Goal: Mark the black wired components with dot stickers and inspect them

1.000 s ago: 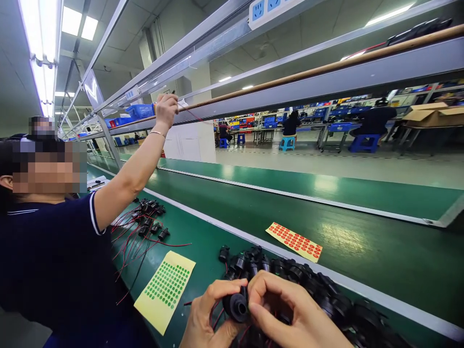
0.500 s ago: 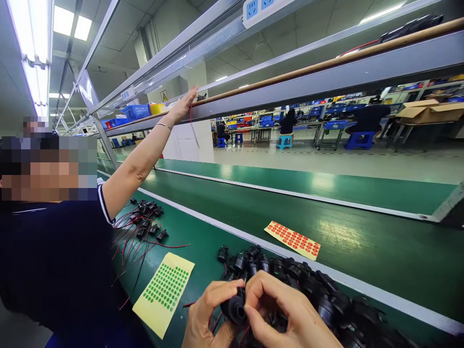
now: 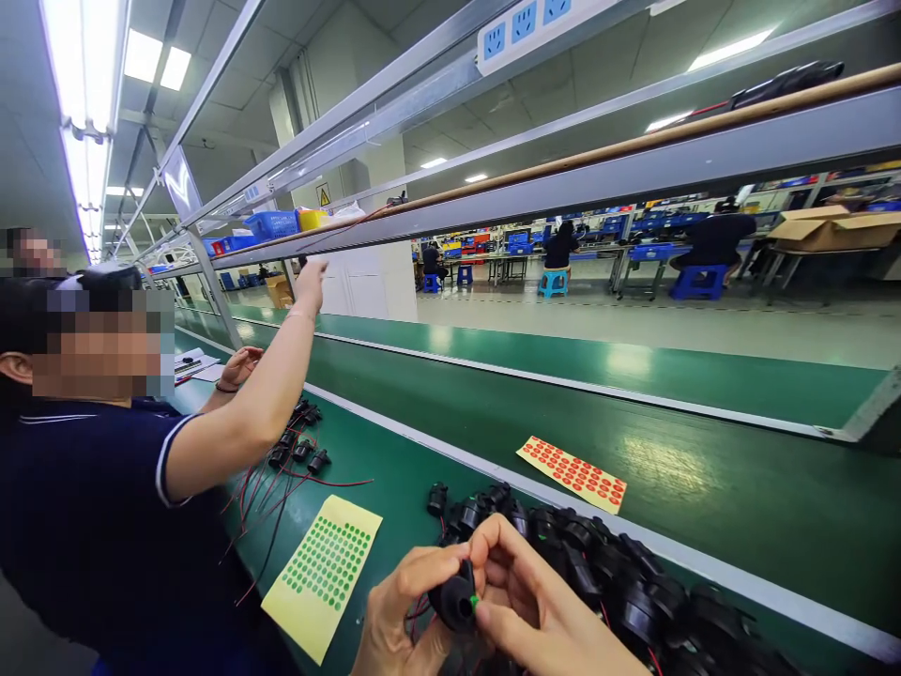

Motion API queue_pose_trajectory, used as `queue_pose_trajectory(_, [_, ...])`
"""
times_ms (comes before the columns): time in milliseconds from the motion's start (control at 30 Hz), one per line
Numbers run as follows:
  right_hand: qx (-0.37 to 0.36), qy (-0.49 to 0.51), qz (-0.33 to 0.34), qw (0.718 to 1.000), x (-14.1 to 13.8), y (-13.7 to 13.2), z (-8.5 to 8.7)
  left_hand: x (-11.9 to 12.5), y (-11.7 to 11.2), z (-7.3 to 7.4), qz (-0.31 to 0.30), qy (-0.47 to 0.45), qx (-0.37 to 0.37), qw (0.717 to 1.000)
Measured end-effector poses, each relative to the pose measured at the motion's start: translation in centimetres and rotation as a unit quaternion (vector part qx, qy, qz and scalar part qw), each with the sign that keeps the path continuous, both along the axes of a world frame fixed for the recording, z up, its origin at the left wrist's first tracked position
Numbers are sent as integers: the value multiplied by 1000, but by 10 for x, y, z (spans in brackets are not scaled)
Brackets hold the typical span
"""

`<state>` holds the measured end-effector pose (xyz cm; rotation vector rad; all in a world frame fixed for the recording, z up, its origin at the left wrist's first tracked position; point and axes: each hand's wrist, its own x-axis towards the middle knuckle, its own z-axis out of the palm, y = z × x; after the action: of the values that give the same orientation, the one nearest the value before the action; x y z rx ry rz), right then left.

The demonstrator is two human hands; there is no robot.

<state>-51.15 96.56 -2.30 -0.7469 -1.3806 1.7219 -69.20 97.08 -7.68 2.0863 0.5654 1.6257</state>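
Note:
At the bottom centre, my left hand (image 3: 398, 615) grips a small black round part (image 3: 454, 601) with red wires trailing below it. My right hand (image 3: 539, 610) is pinched at the part's right side, and a small green dot (image 3: 474, 601) shows at my fingertip against the part. Just beyond my hands lies a heap of similar black parts (image 3: 605, 573) on the green bench. A yellow sheet of green dot stickers (image 3: 322, 571) rests to the left of my hands.
A co-worker in a dark shirt (image 3: 91, 526) sits at the left, one arm (image 3: 260, 385) stretched forward. Black parts with red wires (image 3: 292, 451) lie before that person. A sheet of red dot stickers (image 3: 573, 472) lies on the conveyor. A shelf rail (image 3: 563, 178) runs overhead.
The co-worker's raised arm has come down from the shelf rail to chest height. A green dot now shows at my right fingertip on the black part.

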Motion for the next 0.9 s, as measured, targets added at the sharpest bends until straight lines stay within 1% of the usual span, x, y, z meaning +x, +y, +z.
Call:
queue_pose_trajectory(100, [1, 8, -35, 999, -6, -2, 2, -2, 1, 3, 11, 36, 38, 999])
queue_pose_trajectory(233, [1, 3, -59, 998, -12, -6, 6, -7, 2, 5, 20, 68, 100, 992])
queue_pose_trajectory(333, [3, -7, -69, 998, -13, -5, 4, -7, 2, 5, 29, 71, 111, 991])
queue_pose_trajectory(433, [22, -16, -75, 997, -11, -2, -1, -5, 2, 3, 21, 76, 122, 989])
queue_pose_trajectory(500, [34, -20, -52, 998, -8, 0, -2, -4, 1, 0, 11, 59, 96, 994])
queue_pose_trajectory(600, [16, -8, 30, 999, -2, 3, 0, -4, -2, -7, 1, -10, -19, 1000])
queue_pose_trajectory(667, [7, 5, 60, 998, 0, 4, 2, -4, -3, -12, -10, -45, -72, 996])
queue_pose_trajectory(767, [6, 16, 55, 998, 1, 4, 0, -3, -6, -16, -25, -64, -108, 992])
queue_pose_trajectory(833, [-2, 11, 51, 999, 0, 4, -1, -1, -9, -15, -27, -74, -136, 988])
queue_pose_trajectory(900, [-11, 5, 49, 999, -2, 3, -2, 0, -9, -13, -32, -81, -147, 985])
